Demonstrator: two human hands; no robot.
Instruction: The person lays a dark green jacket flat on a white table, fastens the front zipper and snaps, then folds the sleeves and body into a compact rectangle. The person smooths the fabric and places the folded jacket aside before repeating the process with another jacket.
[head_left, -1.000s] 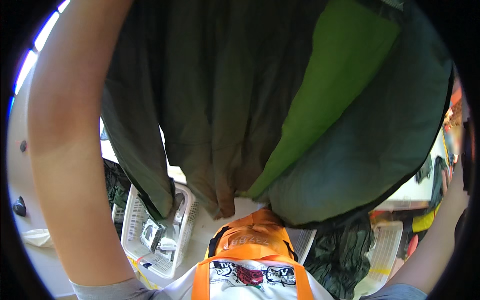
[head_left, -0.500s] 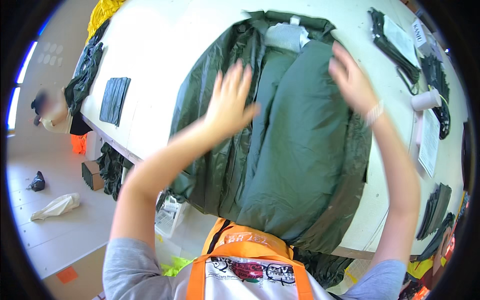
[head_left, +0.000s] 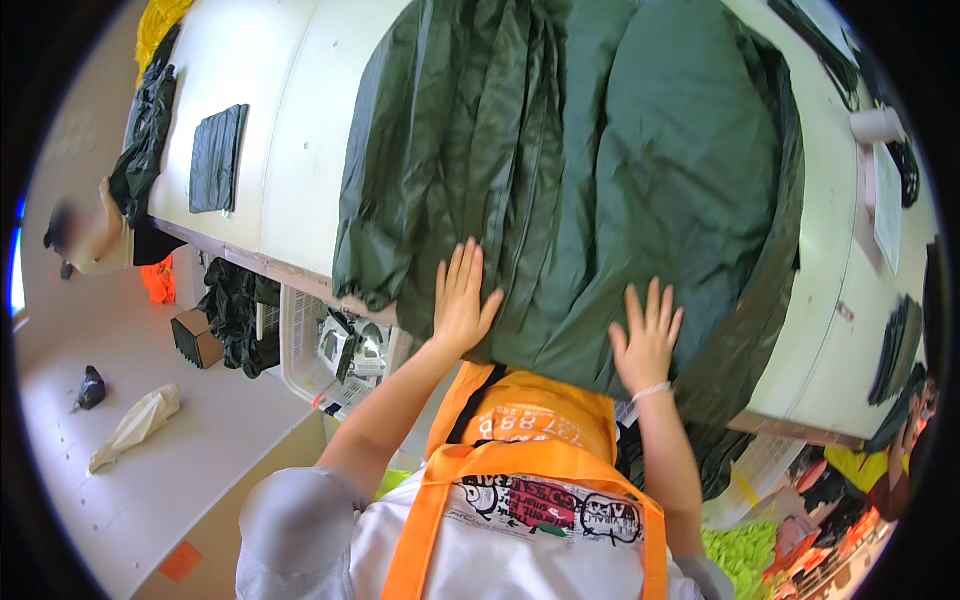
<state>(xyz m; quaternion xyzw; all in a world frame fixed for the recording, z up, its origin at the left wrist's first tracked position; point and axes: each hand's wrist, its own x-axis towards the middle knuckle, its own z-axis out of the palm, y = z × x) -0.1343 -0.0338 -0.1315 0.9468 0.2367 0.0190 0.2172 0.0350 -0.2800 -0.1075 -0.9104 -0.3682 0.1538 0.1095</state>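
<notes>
A dark green jacket (head_left: 660,150) lies spread across the white table in front of me, its hem hanging over the near edge. My left hand (head_left: 462,298) rests flat on the jacket's lower left part, fingers stretched out. Level with it, my right hand (head_left: 648,332) lies flat on the lower right part, fingers spread, a thin band round the wrist. Neither hand grips the fabric. The jacket's upper end runs out of the picture.
On the white table (head_left: 300,130), a folded dark green garment (head_left: 217,158) lies left. A white cup (head_left: 878,127) and folded dark pieces (head_left: 897,350) are right. A white basket (head_left: 295,345) with packets stands below the edge. At far left is another person (head_left: 95,240).
Both hands have moved from the jacket's upper part down toward its near hem and now lie flat there. The view has shifted, so the collar is out of sight.
</notes>
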